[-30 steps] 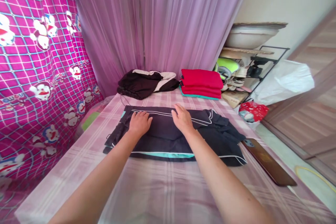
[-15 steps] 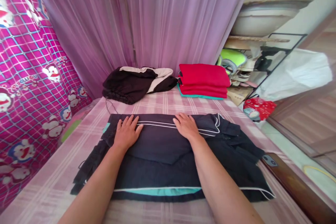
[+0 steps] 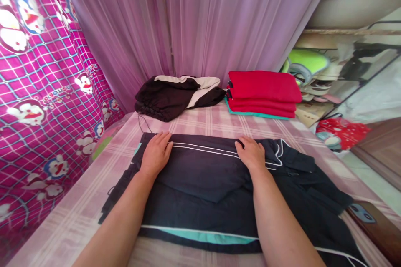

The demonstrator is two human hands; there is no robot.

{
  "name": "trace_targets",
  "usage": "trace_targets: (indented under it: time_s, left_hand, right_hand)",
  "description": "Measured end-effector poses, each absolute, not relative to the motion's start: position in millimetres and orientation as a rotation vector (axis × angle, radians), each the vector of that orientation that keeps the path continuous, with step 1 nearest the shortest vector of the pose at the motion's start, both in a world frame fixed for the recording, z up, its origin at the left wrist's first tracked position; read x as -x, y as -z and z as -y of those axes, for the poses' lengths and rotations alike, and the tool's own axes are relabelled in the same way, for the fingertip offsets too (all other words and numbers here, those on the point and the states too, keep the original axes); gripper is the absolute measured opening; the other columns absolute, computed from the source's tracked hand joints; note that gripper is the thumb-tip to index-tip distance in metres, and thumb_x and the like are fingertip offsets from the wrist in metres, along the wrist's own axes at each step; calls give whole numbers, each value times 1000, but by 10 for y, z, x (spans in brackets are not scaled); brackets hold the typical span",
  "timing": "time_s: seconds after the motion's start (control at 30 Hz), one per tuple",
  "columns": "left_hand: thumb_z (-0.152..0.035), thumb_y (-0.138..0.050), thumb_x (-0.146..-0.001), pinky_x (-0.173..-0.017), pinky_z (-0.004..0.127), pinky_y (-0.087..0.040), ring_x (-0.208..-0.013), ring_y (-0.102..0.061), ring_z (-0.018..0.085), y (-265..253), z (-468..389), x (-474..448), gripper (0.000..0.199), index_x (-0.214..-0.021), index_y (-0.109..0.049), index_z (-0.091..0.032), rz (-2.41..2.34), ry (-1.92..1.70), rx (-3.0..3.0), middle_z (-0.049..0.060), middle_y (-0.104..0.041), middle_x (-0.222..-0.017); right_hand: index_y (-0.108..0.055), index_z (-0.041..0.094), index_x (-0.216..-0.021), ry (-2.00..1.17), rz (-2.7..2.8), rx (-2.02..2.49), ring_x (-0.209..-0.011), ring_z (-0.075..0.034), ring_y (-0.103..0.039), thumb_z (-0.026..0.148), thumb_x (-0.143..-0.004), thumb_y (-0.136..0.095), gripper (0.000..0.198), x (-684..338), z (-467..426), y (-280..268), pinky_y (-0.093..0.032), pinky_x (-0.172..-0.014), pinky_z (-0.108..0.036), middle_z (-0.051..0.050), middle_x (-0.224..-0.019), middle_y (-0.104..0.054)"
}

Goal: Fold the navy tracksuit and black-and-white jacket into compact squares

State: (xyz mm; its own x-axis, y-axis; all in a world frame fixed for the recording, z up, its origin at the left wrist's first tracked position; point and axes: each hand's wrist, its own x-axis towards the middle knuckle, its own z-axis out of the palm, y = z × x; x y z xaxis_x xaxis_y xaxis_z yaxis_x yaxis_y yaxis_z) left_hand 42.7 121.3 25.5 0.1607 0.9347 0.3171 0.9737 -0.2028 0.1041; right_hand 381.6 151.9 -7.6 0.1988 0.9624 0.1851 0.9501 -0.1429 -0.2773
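A dark navy jacket (image 3: 200,175) with white piping and a strip of teal lining lies folded on the plaid bed sheet. Its far part is turned over toward me, and a sleeve reaches out to the right. My left hand (image 3: 156,153) rests open on the jacket's far left edge, fingertips at the fold and thumb apart. On the same far edge, further right, my right hand (image 3: 251,153) lies open, its fingers slightly bent over the piping. Both palms are down, and the cloth stays flat under them.
Behind the jacket lie a crumpled black-and-white garment (image 3: 178,98) and a stack of folded red clothes (image 3: 263,91). A phone (image 3: 372,221) lies at the right edge. Purple curtains (image 3: 200,21) hang behind; a pink printed cloth (image 3: 46,91) hangs left. A cluttered rack (image 3: 347,62) stands right.
My right hand has slid slightly right along the jacket's far edge. The fingers of both hands are closer together and more bent. The view has come nearer.
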Motion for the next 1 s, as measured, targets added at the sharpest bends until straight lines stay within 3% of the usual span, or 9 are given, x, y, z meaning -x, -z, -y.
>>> trace_targets:
  time_s: [0.2,0.57,0.73,1.0]
  left_hand:
    - [-51,-34,-96,-118,56,-23,-145,-30,36,-207,-1203,-357,65,-143,-48,-10,2150,312,2040,16,-43,-153]
    - [-57,-32,-95,-115,56,-25,-140,-37,34,-173,-1226,-355,66,-145,-47,-17,2261,251,2067,14,-45,-153]
    - [-57,-35,-94,-114,54,-29,-139,-38,35,-194,-1230,-367,65,-142,-50,-16,2295,253,2031,13,-47,-151]
    - [-61,-38,-90,-104,53,-40,-132,-45,40,-268,-1302,-357,68,-134,-55,-12,2260,201,1982,21,-47,-147]
  right_hand:
    - [-67,23,-122,-57,1801,2147,-131,-26,-49,34,-94,-42,39,-3823,-1517,62,-29,-112,-52,-10,-141,-58]
    - [-66,25,-123,-48,1788,2131,-127,-27,-52,34,-93,-43,40,-3838,-1533,59,-31,-111,-52,-8,-137,-61]
    - [-64,17,-129,-32,1860,1970,-125,-26,-54,29,-94,-39,45,-3713,-1526,-175,-37,-108,-40,-11,-136,-61]
    - [-59,25,-134,-235,1998,2091,-140,-26,-37,38,-97,-40,44,-3494,-1406,-174,-20,-116,-56,-8,-149,-49]
